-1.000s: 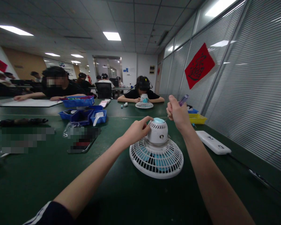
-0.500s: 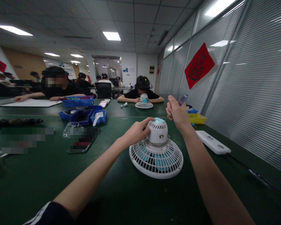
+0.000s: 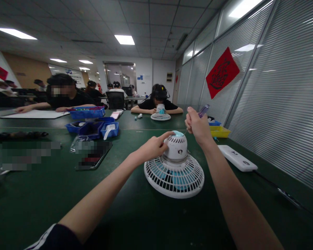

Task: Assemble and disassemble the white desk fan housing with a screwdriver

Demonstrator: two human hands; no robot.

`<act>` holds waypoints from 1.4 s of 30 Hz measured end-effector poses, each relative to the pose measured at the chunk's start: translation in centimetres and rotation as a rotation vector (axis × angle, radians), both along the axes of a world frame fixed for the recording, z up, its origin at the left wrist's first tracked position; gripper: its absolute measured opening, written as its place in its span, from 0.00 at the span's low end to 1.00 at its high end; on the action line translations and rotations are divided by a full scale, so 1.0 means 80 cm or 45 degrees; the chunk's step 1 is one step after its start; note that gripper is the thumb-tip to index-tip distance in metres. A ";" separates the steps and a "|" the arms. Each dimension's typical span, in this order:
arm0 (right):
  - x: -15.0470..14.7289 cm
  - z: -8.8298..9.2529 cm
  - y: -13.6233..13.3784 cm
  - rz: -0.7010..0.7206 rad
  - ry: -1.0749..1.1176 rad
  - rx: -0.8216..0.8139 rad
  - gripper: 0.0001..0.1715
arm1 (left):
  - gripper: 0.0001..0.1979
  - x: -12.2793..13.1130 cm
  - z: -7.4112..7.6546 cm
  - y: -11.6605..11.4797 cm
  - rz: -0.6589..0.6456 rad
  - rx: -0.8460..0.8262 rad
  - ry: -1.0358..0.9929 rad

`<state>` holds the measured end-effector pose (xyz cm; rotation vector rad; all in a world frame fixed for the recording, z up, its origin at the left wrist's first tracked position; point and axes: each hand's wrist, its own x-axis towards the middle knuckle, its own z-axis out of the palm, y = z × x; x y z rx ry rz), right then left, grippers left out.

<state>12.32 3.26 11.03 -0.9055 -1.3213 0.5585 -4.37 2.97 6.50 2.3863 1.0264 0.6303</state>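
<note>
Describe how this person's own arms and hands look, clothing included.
The left hand and right hand are ungloved, with no watch or bracelet visible. The bare left forearm meets a dark navy sleeve with white stripes; the bare right forearm shows no sleeve.

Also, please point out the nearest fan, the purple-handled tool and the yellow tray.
Nearest fan (image 3: 175, 151), head view, on its white housing.
Purple-handled tool (image 3: 203, 110), head view, on its handle.
Yellow tray (image 3: 220, 133), head view, on its wall.
</note>
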 end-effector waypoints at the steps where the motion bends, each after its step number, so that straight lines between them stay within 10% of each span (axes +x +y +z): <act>1: 0.000 0.000 0.000 0.000 0.000 0.002 0.32 | 0.28 0.000 0.002 -0.001 -0.017 0.004 0.025; 42: 0.002 0.002 0.000 -0.062 0.046 0.056 0.30 | 0.32 -0.002 0.015 -0.009 -0.041 -0.174 0.130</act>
